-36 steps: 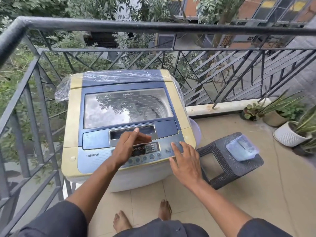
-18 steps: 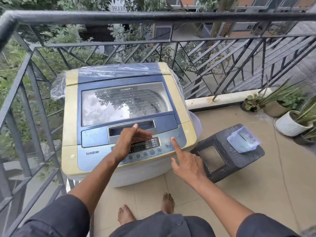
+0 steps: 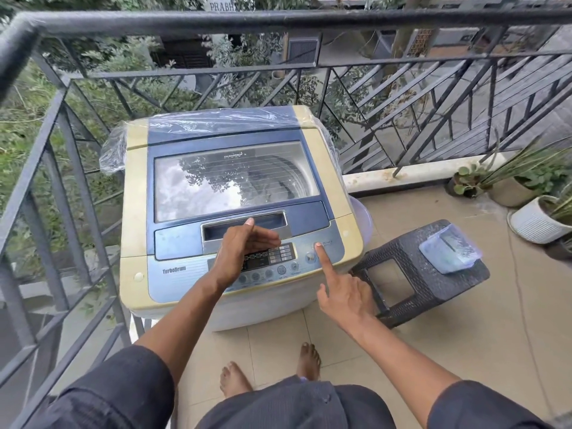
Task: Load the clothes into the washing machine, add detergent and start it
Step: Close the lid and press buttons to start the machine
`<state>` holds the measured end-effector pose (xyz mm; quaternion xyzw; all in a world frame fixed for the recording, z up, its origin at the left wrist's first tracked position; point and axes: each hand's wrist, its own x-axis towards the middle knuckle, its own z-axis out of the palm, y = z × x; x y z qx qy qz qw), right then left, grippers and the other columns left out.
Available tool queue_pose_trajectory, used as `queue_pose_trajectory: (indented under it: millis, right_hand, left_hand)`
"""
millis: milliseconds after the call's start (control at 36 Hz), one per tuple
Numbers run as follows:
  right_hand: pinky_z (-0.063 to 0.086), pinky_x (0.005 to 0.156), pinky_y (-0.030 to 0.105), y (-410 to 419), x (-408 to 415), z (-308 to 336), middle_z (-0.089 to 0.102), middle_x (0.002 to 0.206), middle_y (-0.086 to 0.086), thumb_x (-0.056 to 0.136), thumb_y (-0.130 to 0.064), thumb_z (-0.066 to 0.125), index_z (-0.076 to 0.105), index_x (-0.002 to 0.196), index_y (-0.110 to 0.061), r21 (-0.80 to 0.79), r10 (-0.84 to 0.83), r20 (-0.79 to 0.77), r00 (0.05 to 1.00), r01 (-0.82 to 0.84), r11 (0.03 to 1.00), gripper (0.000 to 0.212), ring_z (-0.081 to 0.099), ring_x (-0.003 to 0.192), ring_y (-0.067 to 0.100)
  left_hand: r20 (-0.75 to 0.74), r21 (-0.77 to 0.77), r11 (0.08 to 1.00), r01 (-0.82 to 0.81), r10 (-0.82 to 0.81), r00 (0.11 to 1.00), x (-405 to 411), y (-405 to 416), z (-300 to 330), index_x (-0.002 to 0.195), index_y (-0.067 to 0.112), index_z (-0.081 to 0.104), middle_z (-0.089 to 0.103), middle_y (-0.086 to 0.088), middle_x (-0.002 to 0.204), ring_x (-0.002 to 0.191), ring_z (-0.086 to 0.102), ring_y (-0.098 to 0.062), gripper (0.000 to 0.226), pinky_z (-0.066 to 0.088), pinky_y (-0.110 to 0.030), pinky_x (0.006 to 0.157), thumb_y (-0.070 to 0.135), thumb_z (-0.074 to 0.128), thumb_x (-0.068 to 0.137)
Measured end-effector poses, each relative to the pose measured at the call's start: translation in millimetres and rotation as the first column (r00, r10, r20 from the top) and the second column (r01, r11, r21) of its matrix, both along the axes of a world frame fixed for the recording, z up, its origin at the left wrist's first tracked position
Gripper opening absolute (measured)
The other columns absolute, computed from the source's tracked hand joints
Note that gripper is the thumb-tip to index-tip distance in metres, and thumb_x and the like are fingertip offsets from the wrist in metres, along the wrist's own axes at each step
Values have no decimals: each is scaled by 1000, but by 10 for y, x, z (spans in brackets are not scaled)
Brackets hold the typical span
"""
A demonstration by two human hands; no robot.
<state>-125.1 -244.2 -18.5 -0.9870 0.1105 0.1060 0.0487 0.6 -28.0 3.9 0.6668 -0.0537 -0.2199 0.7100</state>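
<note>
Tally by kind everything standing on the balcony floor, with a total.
Washing machine: 1
Dark stool: 1, with a clear plastic container lying on it
Potted plants along the right edge: at least 3; a fourth may be cut off by the frame
Total: 5 on the floor, 6 with the container

Soft, even daylight falls on my balcony, bright with only faint shadows on the floor [image 3: 464, 320]. The washer lid [image 3: 235, 184] mirrors cloudy sky and leaves. The wide lens bends the railing [image 3: 278, 21] at the edges; everything looks fairly sharp.
</note>
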Motion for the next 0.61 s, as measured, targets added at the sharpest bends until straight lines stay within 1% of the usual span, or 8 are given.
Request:
queue_pose_trajectory:
  millis: [56,139,333,444,500,556,611]
  right_hand:
    - [45,61,37,4,9,25,72,82,9,94,-29,48,-20,160,-44,-45,6,-2,1000,-6,999,96,70,74,32]
    - [41,60,36,2,16,60,71,80,8,94,-27,47,-17,162,-42,-82,17,-19,1000,-19,996,93,70,72,31]
    - [42,60,36,54,56,95,69,80,9,95,-26,45,-13,164,-35,-83,19,-50,999,-23,996,91,69,74,31]
    - [42,60,34,86,52,145,55,73,5,96,-26,45,-13,164,-33,-82,12,-69,998,-17,997,90,68,73,30]
    - [42,59,33,100,54,172,53,73,4,96,-25,45,-14,164,-33,-83,11,-73,997,-17,996,91,68,73,29]
    - [43,58,33,107,48,184,53,72,4,97,-25,45,-16,164,-32,-90,16,-78,997,-24,996,91,66,69,28]
    - [44,57,32,102,41,194,53,71,3,97,-25,45,-17,164,-30,-111,18,-95,995,-29,993,91,58,62,26]
  left_hand:
    - [-2,-1,1000,9,-9,1000,10,2,7,106,-6,78,81,-22,101,101,79,-33,71,62,-34,94,48,32,103]
    - [-5,5,1000,17,-17,1000,30,1,11,106,-6,78,81,-21,102,101,79,-34,70,63,-34,94,47,32,103]
    - [14,25,999,38,-38,999,38,29,-7,108,-5,78,81,-20,104,103,79,-33,71,62,-35,96,47,31,105]
    - [24,22,999,40,-41,999,13,40,-16,108,-6,78,81,-20,104,104,79,-33,71,62,-35,96,46,31,106]
    - [22,14,999,39,-40,999,3,39,-13,109,-7,78,81,-20,105,104,78,-34,71,62,-34,95,46,31,105]
    - [21,4,999,38,-38,999,-6,37,-6,109,-8,77,81,-21,105,103,79,-34,71,62,-31,94,46,31,105]
    - [25,0,999,38,-38,999,-12,36,-1,109,-8,77,81,-21,105,103,79,-33,71,62,-30,92,46,32,104]
